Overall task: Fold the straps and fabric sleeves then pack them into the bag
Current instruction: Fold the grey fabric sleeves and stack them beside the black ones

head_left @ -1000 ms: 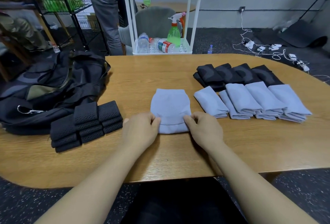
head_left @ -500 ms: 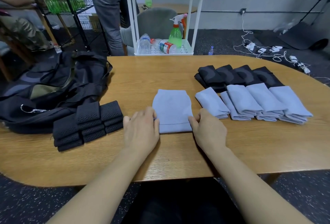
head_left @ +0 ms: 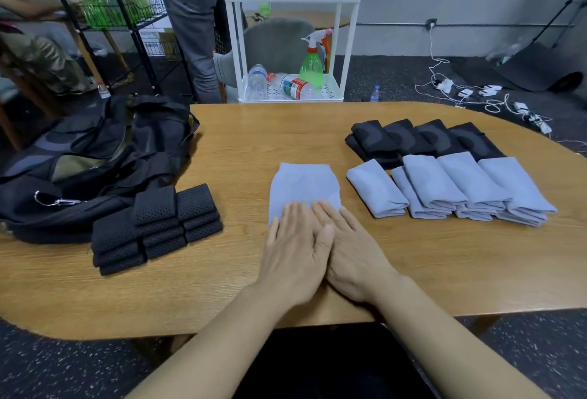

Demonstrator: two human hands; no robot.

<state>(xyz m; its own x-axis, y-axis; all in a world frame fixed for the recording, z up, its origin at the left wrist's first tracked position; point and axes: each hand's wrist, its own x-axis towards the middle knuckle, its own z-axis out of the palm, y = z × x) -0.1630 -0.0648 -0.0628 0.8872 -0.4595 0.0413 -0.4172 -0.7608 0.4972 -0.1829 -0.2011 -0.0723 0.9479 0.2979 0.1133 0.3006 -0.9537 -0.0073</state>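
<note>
Head view. Progress: the straps (head_left: pixel 155 227) are folded and stacked in black perforated bundles at centre left of the frame, on the desk (head_left: pixel 254 131) just in front of the bag (head_left: pixel 95 157). Four or more folded dark sleeves (head_left: pixel 422 139) lie in a row at upper right. A row of folded light blue sleeves (head_left: pixel 451 188) lies directly below them, overlapping one another. One light blue sleeve (head_left: pixel 303 185) lies at frame centre, flat and apparently not yet folded to the size of the others. The bag sits slumped at the left edge with its top open. None of the folded pieces visible on the desk are inside it, so judging by this layout, packing has not begun.

Remaining work, as a judgement: finish folding the centre sleeve, then transfer all three groups into the bag.

Hand state: the left hand (head_left: pixel 293 250) and right hand (head_left: pixel 352 249) lie side by side, touching, with fingers straight and flat. Neither grips anything. Their fingertips (head_left: pixel 293 208) press on the near edge of the centre sleeve; the palms rest on the desk below it. The rest of the sleeve extends away from the hands toward the top of the frame.
</note>
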